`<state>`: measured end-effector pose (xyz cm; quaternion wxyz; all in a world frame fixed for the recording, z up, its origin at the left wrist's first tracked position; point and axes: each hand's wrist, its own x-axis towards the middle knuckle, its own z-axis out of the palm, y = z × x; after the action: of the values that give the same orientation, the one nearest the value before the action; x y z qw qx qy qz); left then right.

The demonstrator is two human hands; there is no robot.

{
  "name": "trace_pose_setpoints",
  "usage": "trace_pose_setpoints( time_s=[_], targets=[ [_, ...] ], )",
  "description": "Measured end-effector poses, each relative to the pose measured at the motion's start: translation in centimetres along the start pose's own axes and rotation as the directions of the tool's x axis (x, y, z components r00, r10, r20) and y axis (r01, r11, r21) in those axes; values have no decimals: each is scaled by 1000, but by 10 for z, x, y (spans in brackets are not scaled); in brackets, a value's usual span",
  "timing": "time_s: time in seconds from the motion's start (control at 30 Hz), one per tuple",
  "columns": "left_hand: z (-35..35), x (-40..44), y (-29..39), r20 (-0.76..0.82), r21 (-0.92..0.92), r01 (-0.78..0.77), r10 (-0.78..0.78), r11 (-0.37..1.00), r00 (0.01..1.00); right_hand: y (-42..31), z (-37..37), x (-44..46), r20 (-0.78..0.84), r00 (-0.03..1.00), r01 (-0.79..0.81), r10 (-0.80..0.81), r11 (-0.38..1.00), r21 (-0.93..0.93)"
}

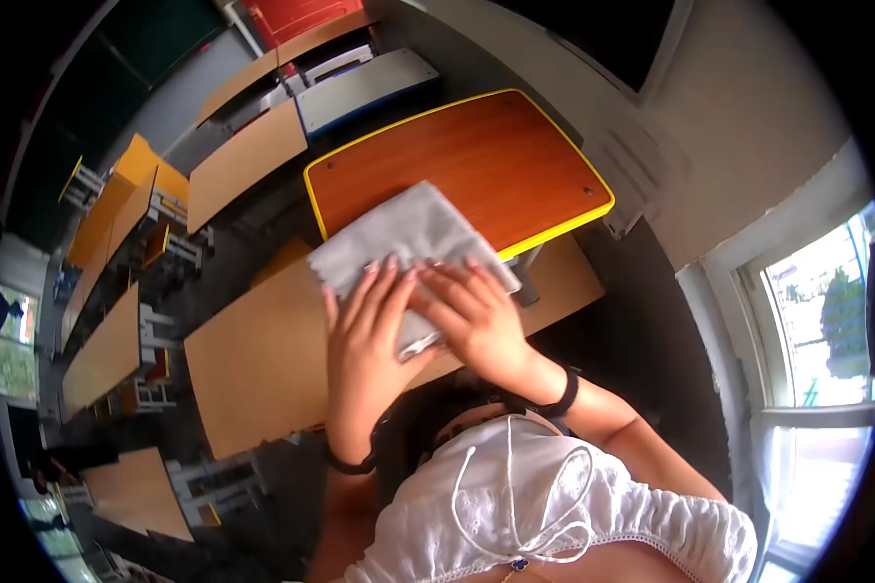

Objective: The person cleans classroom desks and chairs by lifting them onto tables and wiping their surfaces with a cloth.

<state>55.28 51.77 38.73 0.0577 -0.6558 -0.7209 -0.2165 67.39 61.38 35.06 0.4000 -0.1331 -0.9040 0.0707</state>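
A grey folded cloth [403, 228] lies partly over the orange-brown desk top [467, 160] with the yellow rim and partly over the beige desk [258, 369] nearer to me. My left hand [363, 330] rests flat on the cloth's near left part, fingers stretched out and pointing away from me. Beside it, my right hand [478, 325] lies on the near right part with its fingers extended. The fingertips of both hands almost meet at the middle of the cloth. Under the palms, the near edge of the cloth is partly hidden.
More desks [248, 151] stand in rows to the left and ahead, with a white-topped desk [369, 92] beyond the orange-brown one. On the right are a wall [749, 126] and a bright window [826, 321]. A dark-clothed person [68, 464] is at the lower left.
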Motion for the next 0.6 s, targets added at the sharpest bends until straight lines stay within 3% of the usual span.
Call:
trace_pose_setpoints(
  time_s=[0.17, 0.23, 0.3, 0.33, 0.43, 0.57, 0.6],
  targets=[
    [33, 33, 42, -31, -65, -50, 48, 997, 998, 48, -46, -19, 29, 986, -162, 166, 982, -96],
    [49, 35, 58, -68, -102, -71, 64, 992, 996, 61, -57, -30, 77, 983, -152, 164, 979, -138],
    [70, 58, 78, -148, -154, -118, 96, 981, 984, 85, -71, -41, -14, 980, -197, 197, 968, -155],
    [78, 65, 88, -188, -170, -132, 100, 976, 977, 88, -69, -46, 37, 986, -156, 165, 972, -176],
    [78, 47, 107, -253, -148, -63, 24, 987, 967, 88, -79, -48, -32, 993, -117, 115, 990, -80],
    [59, 1, 96, -233, -121, 121, -147, 985, 961, 52, -52, -41, 11, 1000, -11, 10, 999, 33],
    [53, -17, 91, -221, -117, 182, -204, 976, 954, 36, -37, -49, 85, 996, -48, 35, 987, 156]
  ],
)
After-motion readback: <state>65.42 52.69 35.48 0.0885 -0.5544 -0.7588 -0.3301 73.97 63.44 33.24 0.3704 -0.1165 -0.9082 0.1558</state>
